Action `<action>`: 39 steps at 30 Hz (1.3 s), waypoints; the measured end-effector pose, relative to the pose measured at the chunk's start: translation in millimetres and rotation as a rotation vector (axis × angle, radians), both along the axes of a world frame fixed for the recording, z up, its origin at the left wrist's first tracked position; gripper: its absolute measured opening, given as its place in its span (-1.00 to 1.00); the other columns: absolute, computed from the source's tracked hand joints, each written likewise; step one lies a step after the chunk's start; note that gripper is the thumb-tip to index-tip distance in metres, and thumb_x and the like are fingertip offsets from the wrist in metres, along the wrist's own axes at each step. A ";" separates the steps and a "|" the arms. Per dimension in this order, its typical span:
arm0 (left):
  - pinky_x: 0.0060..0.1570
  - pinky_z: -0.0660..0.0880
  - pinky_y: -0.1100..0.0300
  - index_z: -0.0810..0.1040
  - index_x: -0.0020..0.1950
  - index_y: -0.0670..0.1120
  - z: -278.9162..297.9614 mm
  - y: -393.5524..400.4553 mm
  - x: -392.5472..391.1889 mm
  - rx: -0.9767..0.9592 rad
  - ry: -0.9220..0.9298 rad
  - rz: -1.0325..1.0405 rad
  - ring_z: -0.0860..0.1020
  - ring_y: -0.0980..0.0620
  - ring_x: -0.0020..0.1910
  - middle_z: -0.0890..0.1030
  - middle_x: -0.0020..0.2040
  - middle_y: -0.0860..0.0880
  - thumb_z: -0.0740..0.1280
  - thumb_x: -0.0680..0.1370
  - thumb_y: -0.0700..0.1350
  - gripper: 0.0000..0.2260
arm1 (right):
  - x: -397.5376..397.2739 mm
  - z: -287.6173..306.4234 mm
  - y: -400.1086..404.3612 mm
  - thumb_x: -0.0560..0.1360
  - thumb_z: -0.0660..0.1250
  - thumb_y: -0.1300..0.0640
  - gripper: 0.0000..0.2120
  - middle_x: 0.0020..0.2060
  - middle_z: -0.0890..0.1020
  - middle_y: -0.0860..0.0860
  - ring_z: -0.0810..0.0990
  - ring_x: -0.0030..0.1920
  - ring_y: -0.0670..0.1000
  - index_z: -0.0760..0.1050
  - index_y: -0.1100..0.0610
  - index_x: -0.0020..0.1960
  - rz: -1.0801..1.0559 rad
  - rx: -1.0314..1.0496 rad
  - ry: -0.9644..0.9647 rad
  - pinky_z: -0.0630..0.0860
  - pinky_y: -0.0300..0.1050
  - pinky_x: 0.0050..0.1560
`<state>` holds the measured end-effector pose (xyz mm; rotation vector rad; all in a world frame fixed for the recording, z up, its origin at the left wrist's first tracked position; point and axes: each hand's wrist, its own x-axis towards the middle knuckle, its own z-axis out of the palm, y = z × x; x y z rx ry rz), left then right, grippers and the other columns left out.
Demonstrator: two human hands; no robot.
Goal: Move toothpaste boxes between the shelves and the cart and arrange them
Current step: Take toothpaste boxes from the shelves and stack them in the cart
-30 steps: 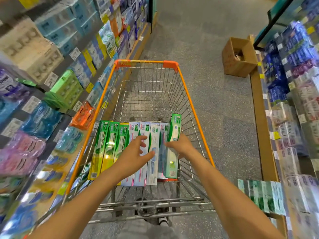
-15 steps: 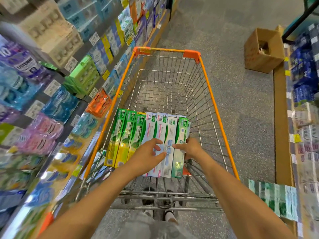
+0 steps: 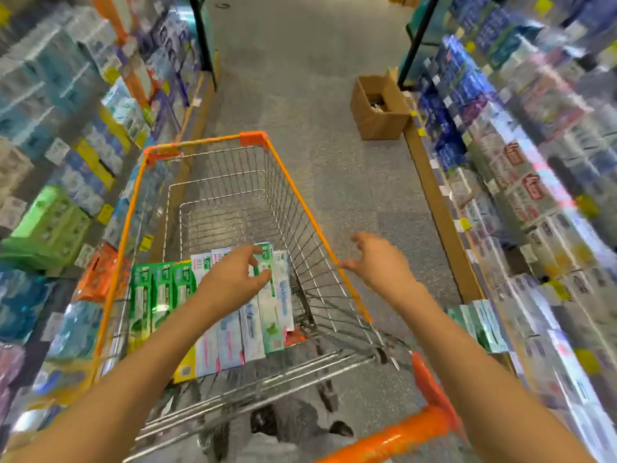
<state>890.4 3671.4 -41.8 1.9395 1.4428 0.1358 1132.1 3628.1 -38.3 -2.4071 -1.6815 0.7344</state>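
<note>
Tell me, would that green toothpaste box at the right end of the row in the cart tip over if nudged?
Probably not: the green toothpaste box lies flat beside its neighbours. It looks like stiff, light cardboard, so it would likely slide on the cart wire instead.

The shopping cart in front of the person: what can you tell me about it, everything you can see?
The shopping cart is a silver wire-mesh basket with an orange rim, orange corner caps and an orange handle bar at the near end. It stands on a speckled grey floor in the aisle, close to the left shelves. A row of toothpaste boxes, green, white and blue, lies side by side at its near end; the far part is bare. The left hand reaches over the boxes; the right hand hovers beyond the right rim.
</note>
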 end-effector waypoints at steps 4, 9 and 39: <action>-0.02 0.36 0.17 0.36 0.37 -0.11 28.8 -8.0 83.6 0.129 0.010 -0.171 0.51 -0.08 0.10 0.53 0.20 -0.08 0.30 0.56 -0.03 -0.59 | 83.7 32.4 -63.1 0.43 0.41 -0.14 -0.37 0.28 0.49 0.08 0.48 0.26 0.12 0.35 0.11 0.38 -0.202 0.110 -0.043 0.46 0.08 0.17; 0.04 0.34 0.16 0.40 0.35 -0.18 38.9 -50.7 221.6 0.197 -0.018 -0.355 0.51 -0.14 0.11 0.54 0.19 -0.17 0.35 0.52 -0.16 -0.60 | 194.7 45.7 -178.0 0.40 0.44 -0.09 -0.40 0.24 0.54 0.11 0.50 0.23 0.12 0.41 0.16 0.33 -0.465 0.187 -0.051 0.44 0.04 0.18; 0.07 0.44 0.08 0.36 0.39 -0.11 -163.6 -125.5 632.1 -0.038 0.333 -0.899 0.51 -0.11 0.12 0.47 0.26 -0.12 0.21 0.60 -0.02 -0.62 | 520.6 -124.7 -313.7 0.49 0.38 -0.01 -0.68 0.09 0.59 0.13 0.57 0.02 0.15 0.50 0.15 0.15 -0.807 -0.121 0.155 0.50 -0.01 -0.01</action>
